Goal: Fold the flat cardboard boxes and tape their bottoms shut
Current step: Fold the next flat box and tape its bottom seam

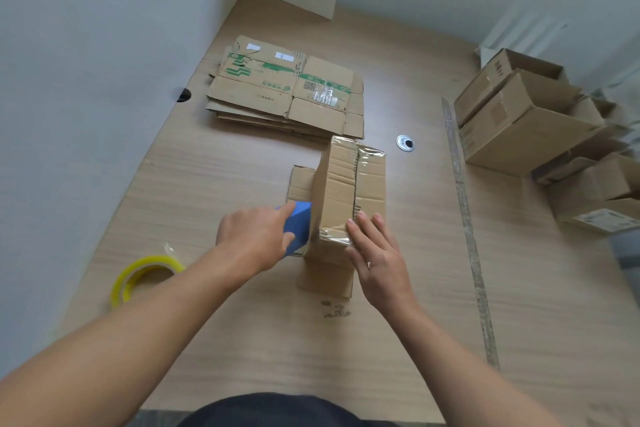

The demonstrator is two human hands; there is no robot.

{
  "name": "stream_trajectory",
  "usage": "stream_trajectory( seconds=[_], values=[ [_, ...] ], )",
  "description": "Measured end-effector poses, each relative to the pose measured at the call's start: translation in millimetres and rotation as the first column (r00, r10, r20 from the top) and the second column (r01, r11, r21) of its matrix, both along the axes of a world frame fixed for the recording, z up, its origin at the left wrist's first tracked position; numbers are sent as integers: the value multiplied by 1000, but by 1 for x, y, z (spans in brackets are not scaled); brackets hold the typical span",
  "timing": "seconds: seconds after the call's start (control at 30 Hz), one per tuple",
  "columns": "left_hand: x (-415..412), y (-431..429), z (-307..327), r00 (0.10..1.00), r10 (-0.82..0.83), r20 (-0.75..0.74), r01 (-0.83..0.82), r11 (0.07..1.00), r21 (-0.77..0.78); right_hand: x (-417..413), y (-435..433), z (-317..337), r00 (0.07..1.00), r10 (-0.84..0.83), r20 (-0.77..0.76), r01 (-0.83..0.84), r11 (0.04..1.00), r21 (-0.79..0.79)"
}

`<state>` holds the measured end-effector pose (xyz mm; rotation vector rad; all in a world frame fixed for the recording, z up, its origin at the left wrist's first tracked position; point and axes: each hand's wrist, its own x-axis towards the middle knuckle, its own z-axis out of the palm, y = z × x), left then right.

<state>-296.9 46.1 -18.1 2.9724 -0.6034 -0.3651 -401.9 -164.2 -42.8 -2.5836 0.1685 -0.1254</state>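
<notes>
A folded cardboard box (349,184) stands bottom-up in the middle of the table, with clear tape running along its centre seam and over the near end. My right hand (375,253) lies flat against the near right corner, fingers straight and pressing on the tape. My left hand (256,236) grips a blue scraper-like block (299,227) held against the box's left side. The box's loose flaps spread on the table beneath it. A roll of clear tape with a yellow core (145,276) lies to the left.
A stack of flat cardboard boxes (287,90) with green print lies at the back of the table. Several folded boxes (519,121) are piled at the right. A metal cable grommet (405,143) sits behind the box. White walls close in on the left and back.
</notes>
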Motion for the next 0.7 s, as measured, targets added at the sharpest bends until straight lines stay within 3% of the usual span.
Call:
stream_trajectory(
  seconds=[0.17,0.33,0.5,0.53,0.6,0.63,0.7],
  values=[
    [-5,38,-41,996,91,18,-92,995,41,-8,7,-3,1000,-17,-3,17,1000,-14],
    [-15,41,-68,995,52,82,-58,996,72,-19,7,3,995,55,78,-46,993,-104],
    [-22,38,-58,997,70,-32,-67,994,81,-31,-10,-9,962,177,209,-140,974,-179],
    [-25,38,-49,997,67,32,-68,998,17,-32,-13,-11,956,177,235,-137,974,-179],
    [-34,32,-33,974,-3,227,73,951,-300,-31,-15,-12,946,170,275,-124,976,-177],
    [-39,25,-29,949,-73,308,209,875,-436,-29,-15,-12,943,166,288,-118,977,-177],
    [-45,8,-20,912,-230,339,392,734,-555,-24,-11,-12,941,154,300,-108,980,-165]
  ],
)
